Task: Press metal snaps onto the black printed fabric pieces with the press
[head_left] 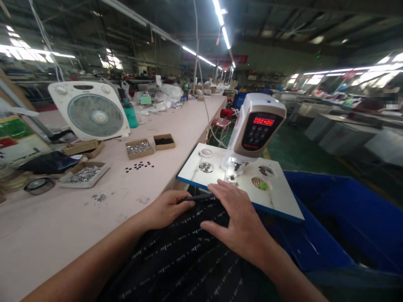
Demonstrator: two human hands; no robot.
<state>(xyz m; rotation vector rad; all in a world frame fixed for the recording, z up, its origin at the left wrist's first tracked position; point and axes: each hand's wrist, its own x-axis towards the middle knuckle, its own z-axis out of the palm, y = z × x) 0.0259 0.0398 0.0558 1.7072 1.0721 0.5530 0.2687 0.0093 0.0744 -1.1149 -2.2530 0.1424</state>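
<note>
Black fabric printed with rows of small white lettering (189, 247) hangs in front of me, with a folded edge along its top. My left hand (171, 207) is closed on that edge, thumb on top. Over the right part of the fabric, my right hand (237, 214) is open, thumb spread from the stretched fingers. Its fingertips are near the front edge of a white machine table (217, 161), just before the pressing head of a snap-fastening machine (258, 121). The machine's display glows red. Whether the right fingertips touch the cloth is hard to tell.
Left, a long worktable (47, 222) carries a box fan (97, 115), a tray of metal pieces (85, 174), a box of metal pieces (138, 149), a box of black pieces (164, 141) and loose black snaps (138, 166). A blue bin (340, 209) stands right.
</note>
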